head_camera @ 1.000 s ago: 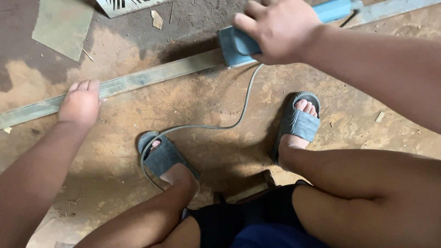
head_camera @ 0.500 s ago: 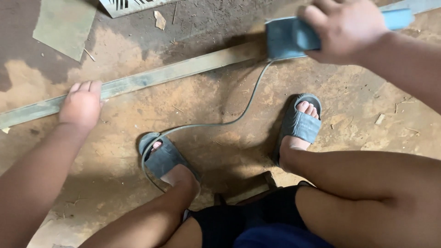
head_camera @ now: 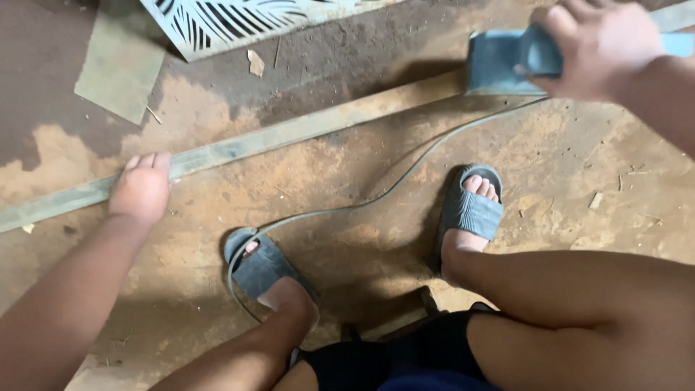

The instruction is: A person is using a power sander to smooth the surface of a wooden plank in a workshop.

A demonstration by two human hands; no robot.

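Observation:
A long narrow wooden strip lies slantwise across the dusty floor. My left hand presses flat on it near its left part, fingers together. My right hand grips the handle of a blue power sander that rests on the strip at the upper right. A grey cord trails from the sander down past my feet. I squat in grey slide sandals, the left one and the right one flat on the floor.
A white cut-out panel lies at the top. A flat greenish board piece sits at the upper left. Small wood chips and sawdust are scattered on the brown floor.
My right hand has slid the sander to the right along the strip. My left hand has stayed on the strip.

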